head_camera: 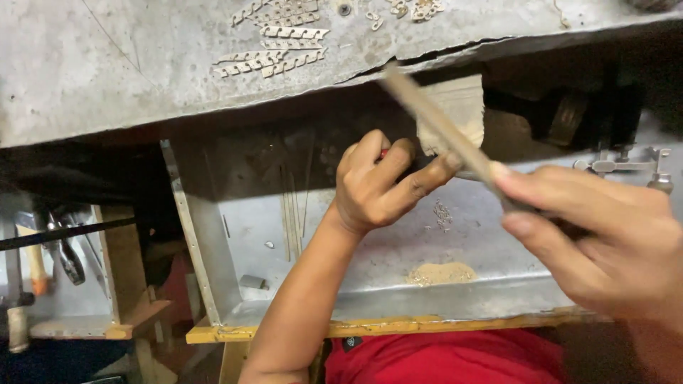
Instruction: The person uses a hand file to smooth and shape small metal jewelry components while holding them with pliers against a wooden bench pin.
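Note:
My left hand point(377, 183) is closed around a small tool with a red handle, pressed against the wooden bench peg point(459, 107) under the workbench edge. What it holds at the peg is too small to make out. My right hand point(605, 238) grips a long flat file point(434, 121), blurred with motion, whose tip reaches up to the bench edge just above the peg.
The grey workbench top point(107, 64) carries several pale chain-link strips point(274, 53). Below it a metal catch tray point(370, 277) holds a pile of filings point(441, 272), thin rods and small chain bits. Pliers and hammers point(60, 249) hang at left. A metal clamp point(622, 165) sits at right.

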